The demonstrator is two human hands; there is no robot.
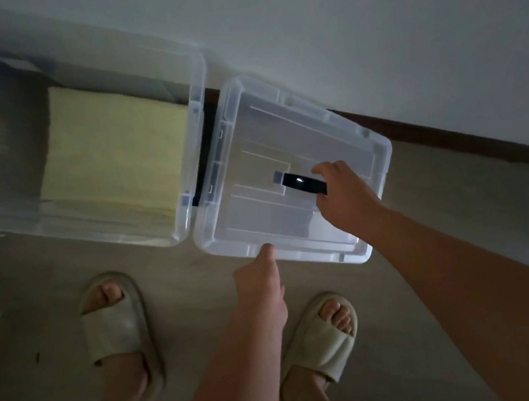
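The clear lid [249,154] lies on the floor [185,299] by the wall [367,28], just beside the open bin [196,107] of yellow cloth [117,154]. The right hand [342,195] is curled round its black handle [302,185], and the left hand [262,280] touches the near rim with an outstretched finger. Lift it level, steadying that rim, so it meets the bin squarely.

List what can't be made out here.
Head view, all:
- Black handle on clear plastic lid: right end hidden under right hand.
- Left hand: fingers besides the one at the lid's rim hidden by its back.
- Clear plastic storage bin: left end blurred, cut by frame edge.
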